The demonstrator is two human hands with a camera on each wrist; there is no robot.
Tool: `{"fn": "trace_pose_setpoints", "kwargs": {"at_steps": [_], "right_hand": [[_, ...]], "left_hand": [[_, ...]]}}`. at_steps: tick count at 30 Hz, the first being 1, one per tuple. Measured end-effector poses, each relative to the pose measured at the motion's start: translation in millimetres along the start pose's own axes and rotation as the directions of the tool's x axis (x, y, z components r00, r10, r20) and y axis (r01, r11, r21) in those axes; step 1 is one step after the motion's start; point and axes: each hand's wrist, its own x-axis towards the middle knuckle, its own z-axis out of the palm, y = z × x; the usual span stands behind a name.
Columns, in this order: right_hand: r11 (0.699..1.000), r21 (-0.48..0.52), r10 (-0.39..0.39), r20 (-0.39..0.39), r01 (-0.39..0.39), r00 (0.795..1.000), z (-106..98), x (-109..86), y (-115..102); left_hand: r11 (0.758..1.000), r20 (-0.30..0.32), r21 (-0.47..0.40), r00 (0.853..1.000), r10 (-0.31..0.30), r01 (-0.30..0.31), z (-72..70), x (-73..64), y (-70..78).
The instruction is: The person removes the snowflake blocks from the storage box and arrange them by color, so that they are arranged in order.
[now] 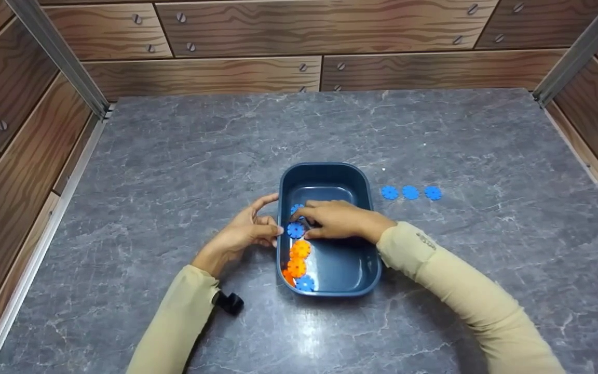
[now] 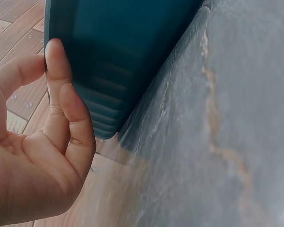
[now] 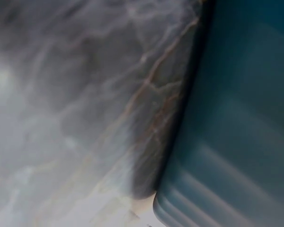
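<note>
A dark blue plastic tub stands on the table, with flat notched discs along its left side. My left hand pinches the tub's left rim; in the left wrist view, fingers lie against the outer wall. Reaching over the right rim, my right hand is inside the tub, thumb and forefinger spread beside a blue disc. Another blue disc is partly covered by its fingers. Nearer the front are orange discs and a blue disc. The right wrist view shows only the tub's outer wall and the table.
Three blue discs lie in a row on the grey marbled table, right of the tub. Wood-patterned panels border the table at the back and sides. A black strap mount sits at the left wrist.
</note>
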Motion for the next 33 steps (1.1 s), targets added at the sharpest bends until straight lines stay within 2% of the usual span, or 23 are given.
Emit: {"fn": "trace_pose_setpoints", "kwargs": {"at_steps": [17, 33], "right_hand": [[0.997, -0.070, -0.034, -0.004, 0.034, 0.999, 2.1, -0.1, 0.0], [0.999, -0.040, -0.036, -0.026, 0.035, 0.999, 0.0, -1.9, -1.7]], "left_hand": [[1.000, -0.009, 0.004, 1.000, -0.005, 0.005, 0.1, -1.2, 0.8], [1.000, -0.010, 0.005, 1.000, -0.008, 0.008, 0.6, -1.2, 1.1]]}}
